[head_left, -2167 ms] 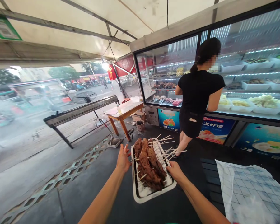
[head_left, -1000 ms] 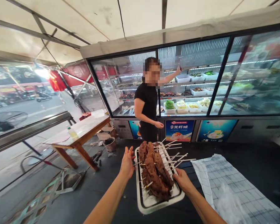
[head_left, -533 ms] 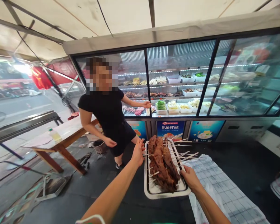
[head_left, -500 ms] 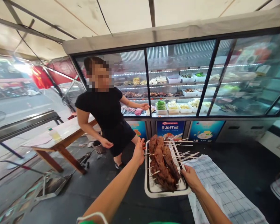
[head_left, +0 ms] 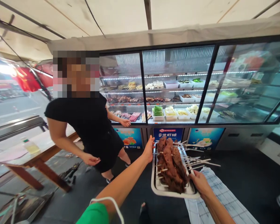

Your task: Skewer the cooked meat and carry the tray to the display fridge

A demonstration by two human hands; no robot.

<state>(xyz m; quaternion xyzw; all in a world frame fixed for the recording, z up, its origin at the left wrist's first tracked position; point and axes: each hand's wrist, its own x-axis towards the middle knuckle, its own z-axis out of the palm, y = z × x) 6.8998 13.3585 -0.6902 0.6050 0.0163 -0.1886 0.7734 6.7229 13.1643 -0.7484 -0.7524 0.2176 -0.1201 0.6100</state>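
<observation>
Meat skewers (head_left: 169, 165), large and dark brown, lie heaped on a metal tray (head_left: 175, 195), their pale sticks poking out past both sides. My left hand (head_left: 148, 151) is at the tray's far left rim, its fingers pointing up along the edge and partly hidden. On the near right corner my right hand (head_left: 199, 183) is closed, thumb over the rim. The tray hangs in front of me above the dark floor, tilted slightly toward me.
A person in black (head_left: 84, 124) stands close on the left, one hand out toward the glass display fridge (head_left: 177, 124) ahead. At left is a wooden table (head_left: 44, 155) with a bottle (head_left: 30, 145). A checkered cloth (head_left: 221, 199) lies beneath my right arm.
The tray and both my hands have shifted slightly right in view. The person in black appears nearer and farther left. My left fingers look straighter along the rim.
</observation>
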